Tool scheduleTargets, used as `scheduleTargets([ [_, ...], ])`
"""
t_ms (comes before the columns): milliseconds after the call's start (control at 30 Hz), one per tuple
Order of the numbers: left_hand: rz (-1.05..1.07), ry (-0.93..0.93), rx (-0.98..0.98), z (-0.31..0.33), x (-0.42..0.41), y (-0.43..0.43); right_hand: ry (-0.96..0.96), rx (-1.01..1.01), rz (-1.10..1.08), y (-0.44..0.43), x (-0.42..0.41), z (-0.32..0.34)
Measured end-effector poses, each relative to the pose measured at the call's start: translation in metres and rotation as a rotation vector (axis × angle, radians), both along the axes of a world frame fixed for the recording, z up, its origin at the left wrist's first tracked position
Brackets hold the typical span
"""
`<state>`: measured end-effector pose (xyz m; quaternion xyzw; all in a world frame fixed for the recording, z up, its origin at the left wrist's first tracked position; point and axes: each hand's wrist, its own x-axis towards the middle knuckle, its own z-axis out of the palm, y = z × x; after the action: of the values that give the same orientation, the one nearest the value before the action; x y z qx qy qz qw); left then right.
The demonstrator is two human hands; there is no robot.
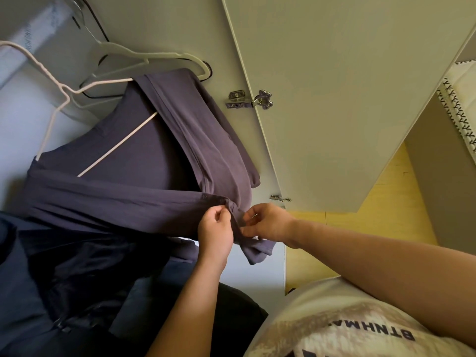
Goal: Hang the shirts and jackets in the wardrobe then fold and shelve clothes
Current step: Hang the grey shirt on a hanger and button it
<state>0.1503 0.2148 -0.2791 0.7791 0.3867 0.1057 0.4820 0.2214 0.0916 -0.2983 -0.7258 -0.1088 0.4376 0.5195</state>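
Observation:
A purple-grey button-front shirt (144, 161) hangs on a pale pink hanger (55, 104) inside the wardrobe. Its two front edges meet low down, near a small button (204, 196). My left hand (215, 231) pinches the left front edge just below the buttons. My right hand (268, 222) pinches the other front edge right beside it, the fingertips of both hands almost touching. The shirt's lower corner (258, 249) hangs under my right hand.
A white hanger (144, 56) with nothing on it hangs behind the shirt. Dark navy garments (64, 274) fill the lower left. The open wardrobe door (334, 99) with metal hinges (248, 99) stands to the right, above a yellow floor (381, 228). A patterned cloth (461, 109) lies far right.

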Motion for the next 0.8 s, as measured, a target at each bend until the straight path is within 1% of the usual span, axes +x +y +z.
scheduleTargets([
  [167, 0.065, -0.169, -0.339, -0.001, -0.002, 0.0, -0.164, -0.038, -0.03, 0.003, -0.001, 0.0],
  [233, 0.065, -0.218, -0.406, -0.001, -0.001, -0.001, -0.159, -0.017, -0.085, 0.003, -0.001, 0.0],
  [267, 0.062, -0.232, -0.408, -0.002, -0.002, -0.001, -0.147, -0.003, -0.118, 0.003, 0.0, 0.0],
  [367, 0.024, -0.2, -0.326, -0.004, -0.006, -0.001, -0.134, 0.037, -0.199, 0.002, 0.003, 0.0],
  [433, -0.001, -0.155, -0.202, -0.007, -0.01, -0.001, -0.107, 0.071, -0.225, 0.001, 0.004, 0.002],
  [533, -0.01, -0.152, -0.028, -0.01, -0.012, -0.001, -0.056, 0.128, -0.256, -0.001, 0.003, 0.004],
  [600, -0.027, -0.164, -0.016, -0.009, -0.012, -0.003, -0.035, 0.163, -0.266, -0.001, 0.003, 0.007],
  [733, -0.096, -0.149, -0.021, -0.007, -0.013, -0.009, -0.105, 0.155, -0.221, -0.002, 0.003, 0.01],
  [800, -0.127, -0.144, -0.018, -0.005, -0.013, -0.011, -0.084, 0.189, -0.201, -0.003, 0.001, 0.011],
])
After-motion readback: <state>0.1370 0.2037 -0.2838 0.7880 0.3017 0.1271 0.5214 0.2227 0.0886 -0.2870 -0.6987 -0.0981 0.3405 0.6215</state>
